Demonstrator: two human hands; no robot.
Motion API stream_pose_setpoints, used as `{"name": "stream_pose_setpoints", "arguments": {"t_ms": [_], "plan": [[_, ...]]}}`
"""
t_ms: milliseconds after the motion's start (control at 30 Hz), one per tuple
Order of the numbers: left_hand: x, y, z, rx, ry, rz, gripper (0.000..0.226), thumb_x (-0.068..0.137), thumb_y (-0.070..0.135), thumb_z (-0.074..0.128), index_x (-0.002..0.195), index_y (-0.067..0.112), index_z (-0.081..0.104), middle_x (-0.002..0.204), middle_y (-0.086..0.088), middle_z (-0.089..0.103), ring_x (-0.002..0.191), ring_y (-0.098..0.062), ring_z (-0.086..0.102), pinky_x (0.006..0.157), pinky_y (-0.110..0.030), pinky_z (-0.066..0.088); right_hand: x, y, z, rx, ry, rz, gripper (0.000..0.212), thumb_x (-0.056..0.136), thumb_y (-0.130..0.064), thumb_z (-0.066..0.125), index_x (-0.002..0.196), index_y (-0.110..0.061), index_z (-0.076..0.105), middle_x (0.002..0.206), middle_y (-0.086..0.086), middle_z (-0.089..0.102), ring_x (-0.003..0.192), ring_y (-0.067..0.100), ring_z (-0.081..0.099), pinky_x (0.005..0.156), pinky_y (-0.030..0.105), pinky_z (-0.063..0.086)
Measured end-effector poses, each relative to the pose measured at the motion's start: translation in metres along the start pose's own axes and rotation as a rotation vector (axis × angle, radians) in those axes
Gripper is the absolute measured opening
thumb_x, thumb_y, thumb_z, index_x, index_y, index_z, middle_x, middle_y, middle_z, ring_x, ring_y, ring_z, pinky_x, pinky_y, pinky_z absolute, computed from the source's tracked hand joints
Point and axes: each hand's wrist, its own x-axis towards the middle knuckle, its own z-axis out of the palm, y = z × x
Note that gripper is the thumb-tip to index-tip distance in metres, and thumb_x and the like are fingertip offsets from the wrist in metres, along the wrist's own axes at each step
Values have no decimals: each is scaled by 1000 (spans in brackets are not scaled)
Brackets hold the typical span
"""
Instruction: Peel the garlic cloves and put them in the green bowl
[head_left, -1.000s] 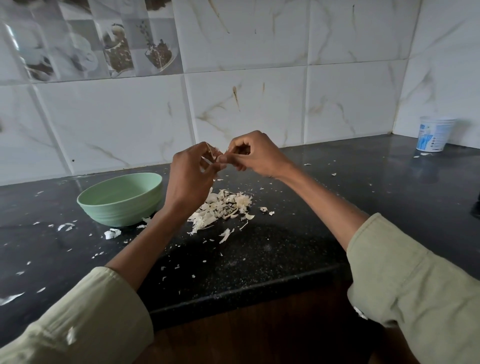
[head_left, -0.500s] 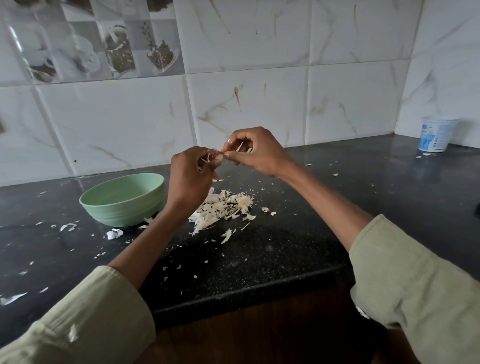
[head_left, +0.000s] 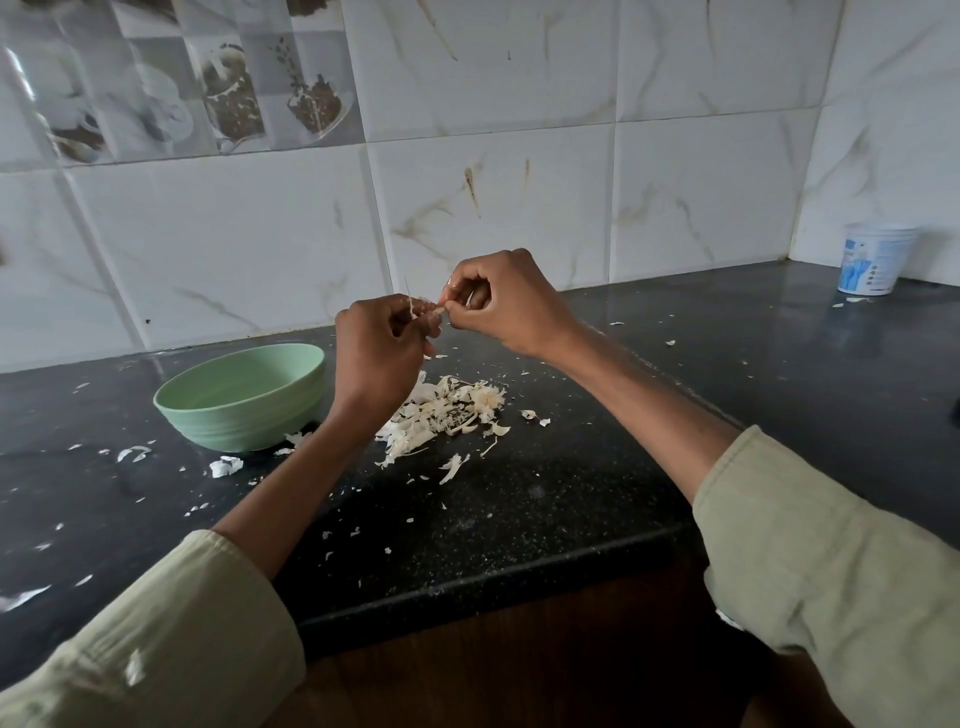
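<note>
Both forearms extend from the 6 o'clock side toward 12 o'clock and converge at center. Left hand (head_left: 376, 358): raised, back toward the camera, fingers curled, thumb and fingertips pinched at its 1 o'clock edge. Right hand (head_left: 506, 301): at 2 o'clock of the left, fingers curled, fingertips meeting the left hand's. Both sleeves are pushed up the forearms.

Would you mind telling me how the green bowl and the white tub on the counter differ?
The green bowl is wide, low and plain pale green; the white tub is narrower, taller and carries blue print. The green bowl sits beside the left hand and the pile of peels; the white tub stands far off in the right corner against the wall tiles. Both stand upright on the black counter.
</note>
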Motion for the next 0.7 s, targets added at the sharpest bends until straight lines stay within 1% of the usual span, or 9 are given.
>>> {"name": "stream_pose_setpoints", "arguments": {"t_ms": [67,200,300,367,433,500,600,700], "plan": [[1,0,1,-29,4,-20,15,100,18,72,89,10,79,72,-1,75,60,-8,69,65,-33,61,0,-1,2,-11,11,-4,5,84,-14,76,87,-11,78,77,-4,75,59,1,63,62,20,53],[-1,1,3,-82,7,-45,18,100,19,73,86,8,78,71,-5,75,60,-12,70,62,-27,59,0,-3,5,-21,25,-13,1,82,-9,74,83,-10,75,75,-5,73,60,1,62,62,15,50],[-1,1,3,-147,2,-59,16,100,15,73,89,4,78,74,-8,76,63,-16,71,64,-29,61,-1,-3,6,-21,36,-12,2,82,-9,74,83,-11,74,72,-9,70,61,1,63,62,16,50],[0,1,3,-199,-5,-66,13,100,12,72,91,4,78,77,-10,77,64,-15,72,63,-27,61,0,-2,7,-5,45,-2,3,82,-10,74,83,-12,73,72,-11,69,61,1,62,62,16,49],[0,1,2,-263,-19,-76,11,100,9,70,95,3,77,81,-13,77,65,-13,72,63,-22,58,0,0,8,20,51,9,3,83,-11,75,83,-11,72,75,-8,71,62,2,63,63,20,52],[1,0,1,-338,-43,-90,11,101,9,69,98,1,77,84,-16,76,67,-14,71,64,-21,57,1,2,9,52,58,25,5,83,-13,75,83,-11,71,78,-4,74,65,5,64,65,26,55],[1,-2,0,-431,-75,-127,12,102,12,67,99,7,78,84,-12,76,69,-13,70,66,-21,58,2,4,9,88,55,52,5,84,-13,76,83,-11,72,78,-2,74,64,2,62,65,25,54],[2,-3,2,-508,-70,-184,14,103,13,66,102,7,78,84,-8,76,66,-10,66,64,-20,56,3,3,9,83,57,68,6,83,-15,77,82,-14,72,76,-3,73,62,1,60,63,23,53]]}}
